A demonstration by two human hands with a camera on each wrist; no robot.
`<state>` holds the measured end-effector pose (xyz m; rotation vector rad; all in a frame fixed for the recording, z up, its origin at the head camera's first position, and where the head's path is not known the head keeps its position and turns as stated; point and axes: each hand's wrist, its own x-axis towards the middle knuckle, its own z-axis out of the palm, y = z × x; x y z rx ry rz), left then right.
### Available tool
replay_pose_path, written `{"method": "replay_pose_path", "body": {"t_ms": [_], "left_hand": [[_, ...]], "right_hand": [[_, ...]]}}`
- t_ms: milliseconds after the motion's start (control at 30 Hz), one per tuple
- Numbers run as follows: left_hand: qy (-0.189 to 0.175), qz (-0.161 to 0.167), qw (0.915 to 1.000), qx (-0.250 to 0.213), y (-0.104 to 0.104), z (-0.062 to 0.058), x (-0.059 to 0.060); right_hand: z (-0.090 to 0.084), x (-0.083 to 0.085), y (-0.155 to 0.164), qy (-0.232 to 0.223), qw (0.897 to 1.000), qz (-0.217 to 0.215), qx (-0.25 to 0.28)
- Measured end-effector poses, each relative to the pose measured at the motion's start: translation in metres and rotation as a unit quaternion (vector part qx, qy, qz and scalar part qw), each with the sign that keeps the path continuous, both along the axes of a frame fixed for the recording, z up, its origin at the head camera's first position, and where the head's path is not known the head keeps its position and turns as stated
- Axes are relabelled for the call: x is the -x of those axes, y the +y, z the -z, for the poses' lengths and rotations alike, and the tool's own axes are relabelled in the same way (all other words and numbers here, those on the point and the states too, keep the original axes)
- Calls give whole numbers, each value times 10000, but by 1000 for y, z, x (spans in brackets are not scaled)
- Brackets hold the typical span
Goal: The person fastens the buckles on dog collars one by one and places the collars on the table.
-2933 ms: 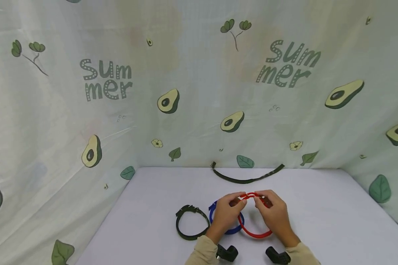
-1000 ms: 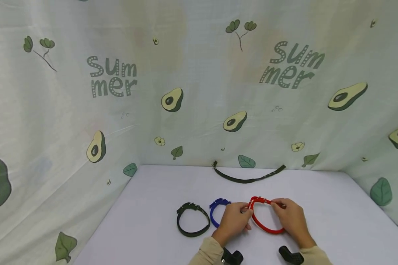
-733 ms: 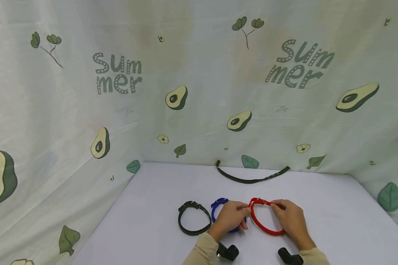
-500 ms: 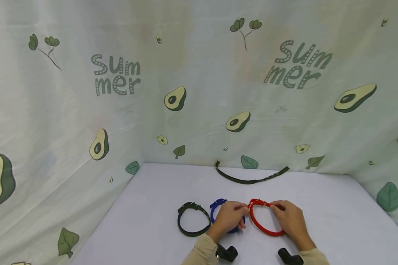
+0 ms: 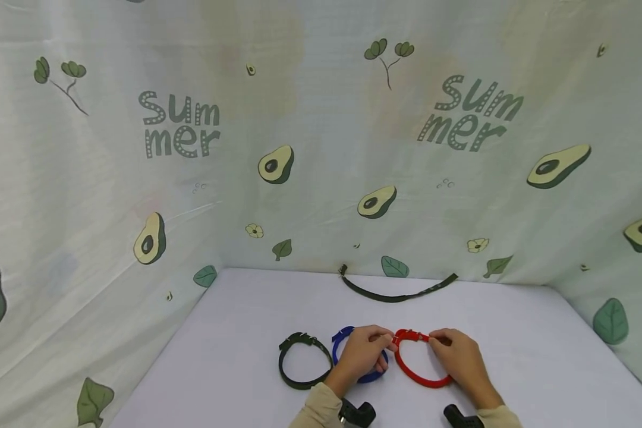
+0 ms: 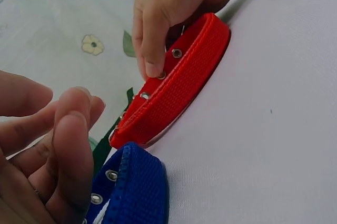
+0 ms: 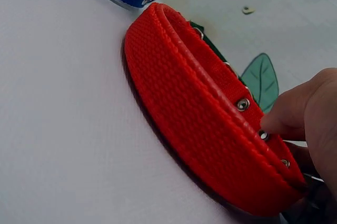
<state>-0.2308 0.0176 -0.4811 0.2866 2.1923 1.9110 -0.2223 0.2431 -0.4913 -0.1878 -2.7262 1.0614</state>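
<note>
A red collar point(image 5: 418, 380), buckled into a loop with metal eyelets along its band, stands on edge on the table. My right hand point(image 5: 460, 356) pinches its band at the right, with the thumb on the inner side by an eyelet point(image 7: 263, 135). Just left of the loop is my left hand point(image 5: 359, 353), its fingers loosely bent. In the left wrist view nothing lies between those fingers, and they look apart from the red band. Beneath the left hand sits a blue collar point(image 5: 371, 377), also a loop and partly hidden by that hand.
A dark green collar point(image 5: 281, 371) forms a loop left of the blue one. Another dark green collar point(image 5: 387, 298) lies stretched out along the back of the white table point(image 5: 235, 356). A curtain printed with avocados point(image 5: 321, 119) hangs behind.
Earlier both hands held the red collar raised over the table; it is now down, right of the blue collar. The left hand has moved slightly away from its band; the right keeps hold.
</note>
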Motion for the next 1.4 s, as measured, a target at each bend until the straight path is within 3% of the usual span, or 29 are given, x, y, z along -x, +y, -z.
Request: {"method": "replay_pose_path", "body": {"t_ms": [233, 400, 567, 733, 833, 1067, 1400], "left_hand": [[93, 63, 9999, 6, -6, 1, 0], [66, 302, 9994, -148, -8, -2, 6], [202, 532, 9983, 105, -15, -15, 14], [558, 729, 9931, 728, -24, -36, 29], [727, 688, 9900, 990, -32, -44, 38], [877, 745, 9837, 1383, -44, -50, 62], [954, 1000, 9646, 2245, -59, -55, 94]], "right_hand": [[5, 0, 4, 32, 10000, -75, -3], [2, 2, 10, 26, 9998, 65, 199], [-9, 6, 15, -182, 9978, 187, 608], [-19, 11, 22, -572, 9864, 199, 1526], [-27, 17, 25, -728, 9820, 64, 1739], [-41, 39, 33, -621, 9872, -200, 1453], [-42, 67, 38, -880, 9920, -483, 769]]}}
